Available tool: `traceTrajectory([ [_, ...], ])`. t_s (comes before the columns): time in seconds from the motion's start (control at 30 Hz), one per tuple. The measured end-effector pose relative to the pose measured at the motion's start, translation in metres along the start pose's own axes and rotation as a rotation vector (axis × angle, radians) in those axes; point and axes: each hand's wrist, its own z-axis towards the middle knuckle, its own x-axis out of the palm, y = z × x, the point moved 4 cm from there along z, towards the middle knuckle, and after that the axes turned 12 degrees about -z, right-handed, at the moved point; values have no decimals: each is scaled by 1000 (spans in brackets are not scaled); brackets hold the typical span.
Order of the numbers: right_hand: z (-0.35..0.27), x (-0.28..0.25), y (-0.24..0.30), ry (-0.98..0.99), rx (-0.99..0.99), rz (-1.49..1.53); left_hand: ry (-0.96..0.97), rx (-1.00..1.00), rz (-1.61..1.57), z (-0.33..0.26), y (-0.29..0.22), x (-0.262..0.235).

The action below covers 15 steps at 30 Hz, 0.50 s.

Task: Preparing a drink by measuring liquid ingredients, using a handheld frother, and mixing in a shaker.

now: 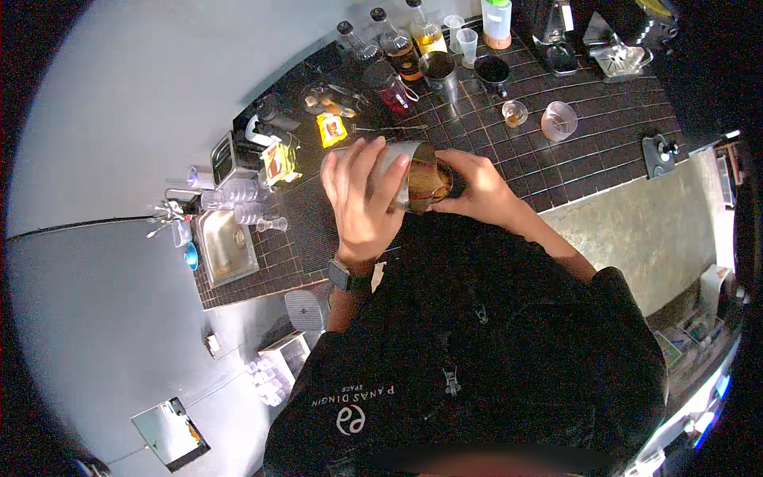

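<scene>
My left hand [367, 191] is wrapped round a silver metal tin [408, 151], held on its side in front of my chest. The tin's wide end points toward my right hand [481, 189], where a brown, glossy vessel or its contents [429, 183] show. The fingers of my right hand curl round the far end of this brown part, beside a dark rim. Whether the brown part is a separate glass or liquid seen inside a cup, I cannot tell. Both hands are above the near side of the black tiled counter [528, 171].
Bottles [395, 48], a metal cup [439, 75] and a dark pitcher [493, 71] stand at the back. Small clear cups [559, 121] sit to the right. A yellow packet [331, 129], clear cups [242, 193] and a sink [225, 246] are on the left.
</scene>
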Motion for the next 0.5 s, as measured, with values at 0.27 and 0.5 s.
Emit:
traceTrajectory([
  [0.27, -2, -4, 1, 27, 19, -1, -6, 21, -1, -1, -1, 2],
  [0.5, -3, -6, 1, 23, 16, -13, -10, 29, 7, -1, -2, 4],
])
